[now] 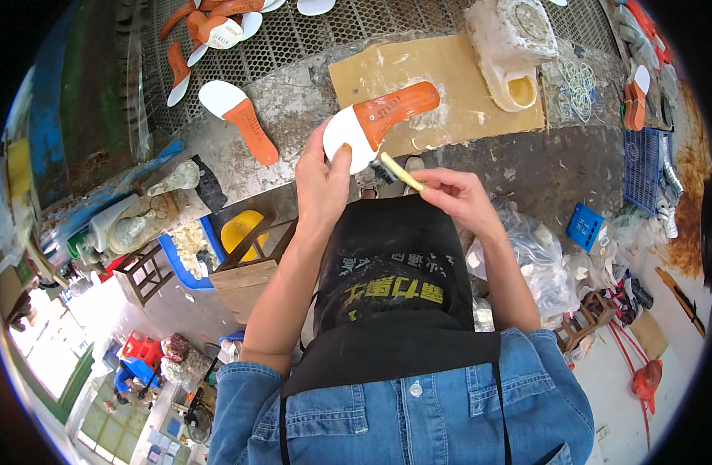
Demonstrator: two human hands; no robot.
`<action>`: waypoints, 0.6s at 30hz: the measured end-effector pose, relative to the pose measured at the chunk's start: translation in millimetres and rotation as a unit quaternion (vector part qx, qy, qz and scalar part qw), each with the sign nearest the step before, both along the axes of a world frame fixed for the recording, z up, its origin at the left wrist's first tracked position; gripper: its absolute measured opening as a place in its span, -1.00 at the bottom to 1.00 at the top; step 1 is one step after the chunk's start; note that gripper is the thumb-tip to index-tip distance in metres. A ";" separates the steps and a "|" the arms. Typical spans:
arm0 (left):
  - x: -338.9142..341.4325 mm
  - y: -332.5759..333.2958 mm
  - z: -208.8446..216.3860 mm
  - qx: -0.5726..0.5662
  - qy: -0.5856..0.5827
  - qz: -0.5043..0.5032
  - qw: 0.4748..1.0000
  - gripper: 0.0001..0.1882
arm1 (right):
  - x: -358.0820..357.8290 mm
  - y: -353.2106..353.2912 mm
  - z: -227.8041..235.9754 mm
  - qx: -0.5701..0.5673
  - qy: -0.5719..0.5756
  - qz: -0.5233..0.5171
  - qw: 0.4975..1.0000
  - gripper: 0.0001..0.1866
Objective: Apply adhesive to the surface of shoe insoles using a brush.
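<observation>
My left hand (pixel 322 177) grips a shoe insole (pixel 393 111) by its white end, thumb on top. The insole's other part is orange with dark print, and it is held over a brown cardboard sheet (pixel 441 66). Between the fingers of my right hand (pixel 456 195) is a small brush (pixel 402 173) with a pale yellow handle. Its dark bristles are close to the insole's near edge; whether they touch it I cannot tell. Another white and orange insole (pixel 247 130) lies on the bench to the left. A crusted whitish container (pixel 515 43) with a yellowish opening stands beyond the cardboard.
Several insoles (pixel 218 32) are heaped on the metal mesh (pixel 317 35) at the far left. A stack of insoles (pixel 636 97) is at the far right, near tangled string (pixel 577 91). Blue crates (pixel 643 170) and plastic bags (pixel 530 260) sit at right; a wooden stool (pixel 145 273) at left.
</observation>
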State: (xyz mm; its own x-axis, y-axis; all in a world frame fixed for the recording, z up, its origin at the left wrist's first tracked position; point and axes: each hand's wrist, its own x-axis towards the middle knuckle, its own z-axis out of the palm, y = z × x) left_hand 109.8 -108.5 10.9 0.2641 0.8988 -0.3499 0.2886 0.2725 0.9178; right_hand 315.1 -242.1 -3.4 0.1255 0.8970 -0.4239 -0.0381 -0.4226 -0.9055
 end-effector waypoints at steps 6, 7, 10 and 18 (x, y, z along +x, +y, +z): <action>-0.5 -0.1 -10.6 0.046 0.014 -0.040 0.998 -0.53 | -0.5 -4.0 -0.7 -0.033 0.048 0.036 0.998 -0.67; 1.4 0.0 -10.4 0.047 -0.009 -0.024 0.999 -0.52 | 4.4 -7.8 3.4 -0.022 0.085 0.051 0.995 -0.67; 3.6 4.0 1.8 0.044 -0.043 -0.049 0.997 -0.49 | 33.2 -11.6 29.9 -0.055 0.109 -0.017 0.992 -0.66; -3.8 11.9 40.7 -0.032 -0.066 -0.197 0.978 -0.48 | 148.9 -18.1 27.3 -0.031 -0.489 -0.191 0.851 -0.67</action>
State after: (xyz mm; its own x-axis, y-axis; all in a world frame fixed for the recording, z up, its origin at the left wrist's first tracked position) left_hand 106.0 -96.6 51.6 0.6316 0.6961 -0.3414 0.2622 0.2226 0.9390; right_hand 464.0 -260.2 23.8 0.7223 0.6916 0.0053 0.5750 -0.5962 -0.5603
